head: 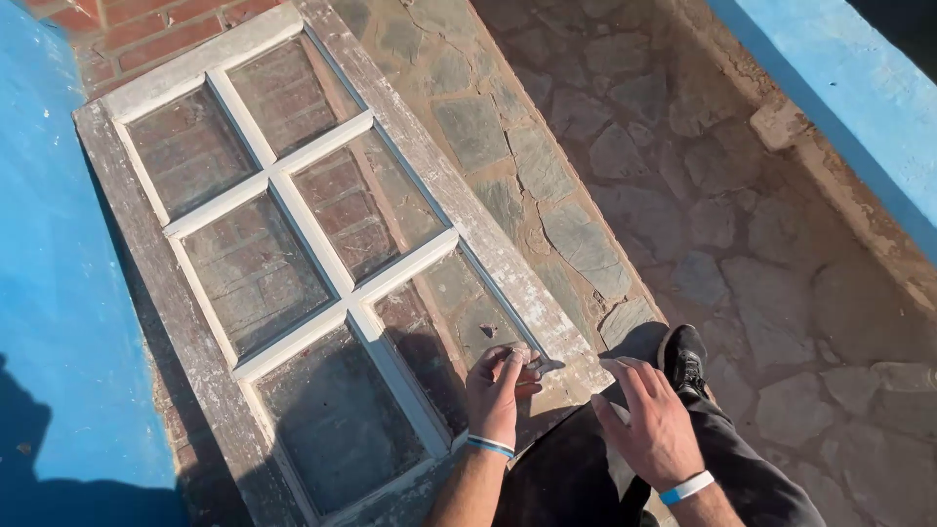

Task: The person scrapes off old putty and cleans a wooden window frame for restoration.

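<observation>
window frame (293,234), old, white, 6 panes, leans on a blue wall (49,293) at left, its near right edge by the person's knee. left hand (498,390) is closed around a small scraper (542,367) on that edge; right hand (652,420) hovers open. a slip could crack glass. stone paving (683,195), outdoors, sunlit.

- I'm seeing the window frame (185,322) showing weathered wood, its white paint flaking and rough.
- Its panes (256,273) are looking like dusty glass, dull and smeared.
- The floor (683,195) is showing rough, matt flagstone.
- The wall (49,293) is looking like matt blue-painted plaster.
- I'm seeing my left hand (498,385) gripping a small grey tool (542,367), seemingly metal.
- The trousers (752,478) are looking like matt black cloth.
</observation>
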